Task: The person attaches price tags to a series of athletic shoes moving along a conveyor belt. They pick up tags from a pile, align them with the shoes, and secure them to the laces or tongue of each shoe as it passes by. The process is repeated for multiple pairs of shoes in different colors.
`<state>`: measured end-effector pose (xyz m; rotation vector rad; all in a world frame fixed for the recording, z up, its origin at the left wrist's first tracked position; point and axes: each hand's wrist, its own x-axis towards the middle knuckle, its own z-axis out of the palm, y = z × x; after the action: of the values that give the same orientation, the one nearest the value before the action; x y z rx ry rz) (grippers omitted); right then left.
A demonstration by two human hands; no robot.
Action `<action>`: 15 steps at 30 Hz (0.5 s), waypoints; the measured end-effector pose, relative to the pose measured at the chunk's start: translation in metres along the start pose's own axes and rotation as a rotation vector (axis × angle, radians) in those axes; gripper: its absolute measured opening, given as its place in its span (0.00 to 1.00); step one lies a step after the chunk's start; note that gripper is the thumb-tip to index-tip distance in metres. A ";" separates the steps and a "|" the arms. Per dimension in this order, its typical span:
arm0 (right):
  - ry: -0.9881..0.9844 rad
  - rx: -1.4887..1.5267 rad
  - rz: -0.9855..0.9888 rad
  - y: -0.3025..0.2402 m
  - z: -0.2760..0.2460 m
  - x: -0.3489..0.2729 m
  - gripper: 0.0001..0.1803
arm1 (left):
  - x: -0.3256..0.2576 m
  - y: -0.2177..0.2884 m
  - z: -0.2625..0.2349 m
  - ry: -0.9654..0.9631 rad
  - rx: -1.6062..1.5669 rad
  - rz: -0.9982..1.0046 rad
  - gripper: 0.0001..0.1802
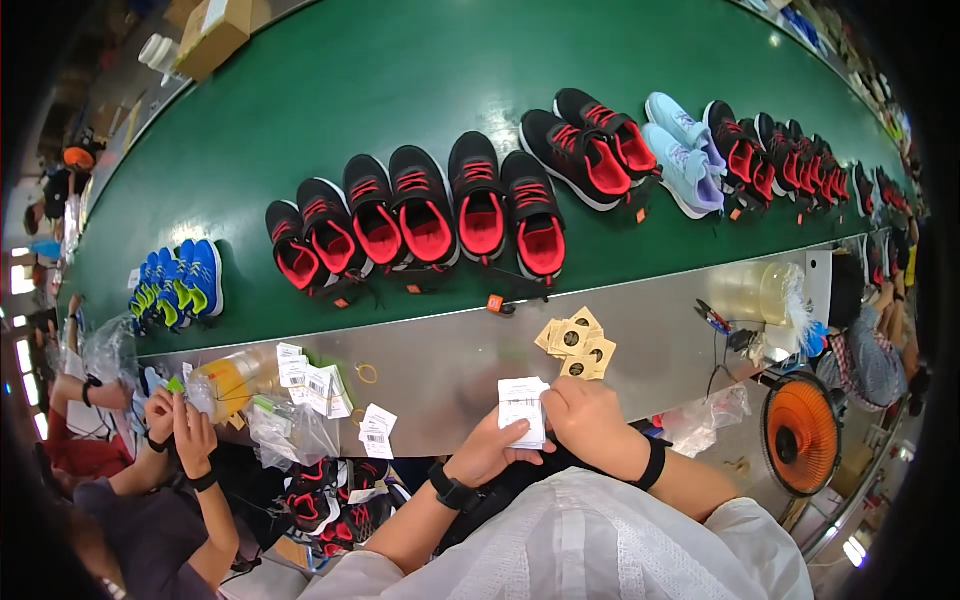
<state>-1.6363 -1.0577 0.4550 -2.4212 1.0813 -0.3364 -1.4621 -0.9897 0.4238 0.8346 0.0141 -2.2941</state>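
Note:
A stack of white printed tags (pixel 521 402) is held upright in front of my body, over the near edge of the metal ledge. My left hand (pixel 487 447) grips its lower part, thumb across the front. Curled fingers of my right hand (pixel 583 418) pinch the stack's upper right edge; their tips are partly hidden. Just beyond lie several tan square cards with dark round marks (pixel 572 338), loosely overlapping. More white barcode tags (pixel 378 424) rest to the left on the ledge.
Black-and-red sneakers (pixel 424 205), light-blue sneakers (pixel 687 165) and blue sneakers (pixel 190 282) stand on the green conveyor belt (pixel 330 90). Pliers (pixel 713 317) lie right on the metal ledge (pixel 450 350). An orange fan (pixel 801 433) stands at right. A co-worker's hands (pixel 180 420) are at left.

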 end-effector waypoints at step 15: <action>0.147 -0.260 0.710 0.166 -0.030 -0.110 0.07 | 0.062 -0.016 -0.014 0.809 1.253 0.380 0.20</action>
<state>-1.8270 -1.0814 0.3930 -2.0506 2.0539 -0.1357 -1.4989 -1.0118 0.3737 2.0773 -1.1809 -1.2773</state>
